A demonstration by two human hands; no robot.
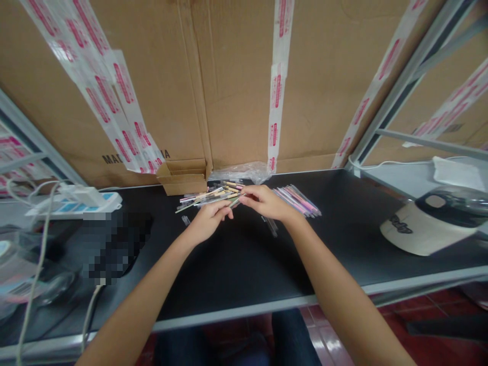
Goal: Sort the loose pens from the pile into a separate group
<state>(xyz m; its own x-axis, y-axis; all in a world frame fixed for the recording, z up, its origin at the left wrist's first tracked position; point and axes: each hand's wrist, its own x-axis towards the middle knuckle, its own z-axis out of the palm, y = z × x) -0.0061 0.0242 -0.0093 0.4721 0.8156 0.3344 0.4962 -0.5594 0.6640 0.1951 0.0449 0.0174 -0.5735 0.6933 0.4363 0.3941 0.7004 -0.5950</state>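
Observation:
My left hand (209, 219) and my right hand (266, 201) meet over the middle of the black table. Between their fingertips is a thin, pen-like stick (235, 202), pale green as far as it shows; the fingers hide much of it. Just behind my hands lies a loose pile of slim sticks (223, 189) in yellow, white, green and dark tones. To the right of my right hand, a row of pink, purple and clear slim sticks (297, 200) lies side by side. Small clear plastic pieces (271, 226) lie in front of that row, and another clear piece (185, 220) is left of my left hand.
A small open cardboard box (185, 184) and crumpled clear plastic (247, 172) stand behind the pile. At left are a power strip (91, 203), a blurred-out dark object (118, 246) and a cable (40, 264). A cream cap (423, 229) sits at right. Taped cardboard (236, 86) backs the table.

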